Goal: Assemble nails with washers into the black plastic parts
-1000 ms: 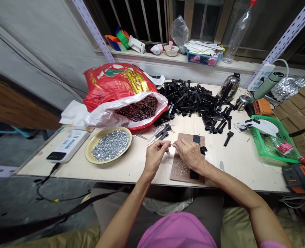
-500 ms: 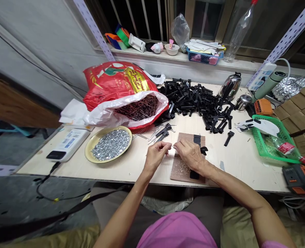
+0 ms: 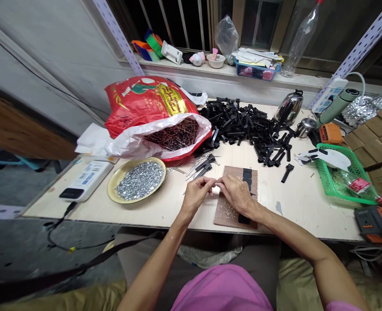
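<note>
My left hand and my right hand meet fingertip to fingertip over the table, both pinched on a thin metal pin held between them. My right hand rests over a brown board that carries a few black plastic pieces. Loose pins and black parts lie just beyond my left hand. A yellow plate of small silver pieces sits to the left.
A red and white bag full of dark pins lies at the back left. A heap of black plastic parts fills the middle back. A green basket, kettle and drill stand right; a power strip lies left.
The fingertips of both hands have closed in until they touch around the pin. The right hand slid slightly left. Nothing else on the table moved.
</note>
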A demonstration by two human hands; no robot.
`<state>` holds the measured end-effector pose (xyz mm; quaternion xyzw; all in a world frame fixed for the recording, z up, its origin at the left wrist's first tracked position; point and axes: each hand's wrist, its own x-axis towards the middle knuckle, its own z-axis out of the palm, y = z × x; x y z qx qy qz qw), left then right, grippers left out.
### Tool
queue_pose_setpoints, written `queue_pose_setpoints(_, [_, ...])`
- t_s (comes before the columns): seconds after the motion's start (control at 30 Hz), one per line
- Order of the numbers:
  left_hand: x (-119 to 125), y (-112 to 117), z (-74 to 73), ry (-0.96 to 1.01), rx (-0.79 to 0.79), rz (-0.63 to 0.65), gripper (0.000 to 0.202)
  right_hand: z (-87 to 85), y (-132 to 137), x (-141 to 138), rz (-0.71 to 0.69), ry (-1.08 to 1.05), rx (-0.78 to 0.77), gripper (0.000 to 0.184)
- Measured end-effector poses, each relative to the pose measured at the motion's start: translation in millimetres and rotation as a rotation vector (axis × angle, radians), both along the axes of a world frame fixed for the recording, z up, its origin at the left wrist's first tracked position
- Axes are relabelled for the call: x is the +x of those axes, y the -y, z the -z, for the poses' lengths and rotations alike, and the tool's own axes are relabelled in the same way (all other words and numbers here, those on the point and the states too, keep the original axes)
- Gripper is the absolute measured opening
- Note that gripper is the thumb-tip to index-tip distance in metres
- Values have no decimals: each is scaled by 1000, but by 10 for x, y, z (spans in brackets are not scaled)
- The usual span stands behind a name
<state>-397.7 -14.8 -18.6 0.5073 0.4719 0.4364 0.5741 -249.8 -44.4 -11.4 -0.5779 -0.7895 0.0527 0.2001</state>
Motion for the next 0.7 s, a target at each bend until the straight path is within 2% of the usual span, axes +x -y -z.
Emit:
queue_pose_setpoints(0.13, [-5, -23, 31, 21, -45, -35, 31, 9, -22, 31, -44, -77, -3, 17])
queue_pose_setpoints(0.23, [1, -38, 48, 25, -51, -58, 28, 22, -9, 54, -42, 2, 76, 12])
queue_pose_setpoints(0.33, [8, -39, 40, 17, -32, -54, 27, 13, 15, 56, -26, 107, 163, 21])
queue_pose_setpoints(0.4, [5, -37, 28, 4, -3, -48, 26, -7, 13, 54, -12, 78, 138, 23])
queue_pose_setpoints(0.47, [-8, -37, 20, -19, 39, -45, 23, -32, -13, 54, -5, -81, 6, 20])
queue_pose_setpoints(0.6, [-43, -41, 24, -47, 78, -35, 21, -82, -101, 65, -6, -574, -429, 17])
queue_pose_setpoints(0.7, [-45, -37, 28, 57, 4, -24, 27, -111, -140, 70, 42, -777, -576, 18])
